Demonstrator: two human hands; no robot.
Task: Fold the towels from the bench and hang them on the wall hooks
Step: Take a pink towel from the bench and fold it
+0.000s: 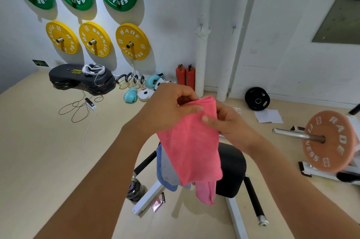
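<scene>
A pink towel (192, 147) hangs folded in the air above the black bench (231, 168). My left hand (167, 106) pinches its top left edge. My right hand (229, 121) grips its top right edge, thumb on the front. Below it, a blue towel (160, 168), a grey towel (168, 170) and another pink towel (206, 193) drape over the bench's near end. Two small wall hooks, one (201, 26) on the left and one (233, 28) on the right, sit bare on the white wall beyond.
White pipes (200, 59) run down the wall by the hooks, with two red extinguishers (185, 76) at their foot. A barbell with a pink plate (329, 141) lies at the right. Boxing gloves, kettlebells and cables lie on the floor at the left.
</scene>
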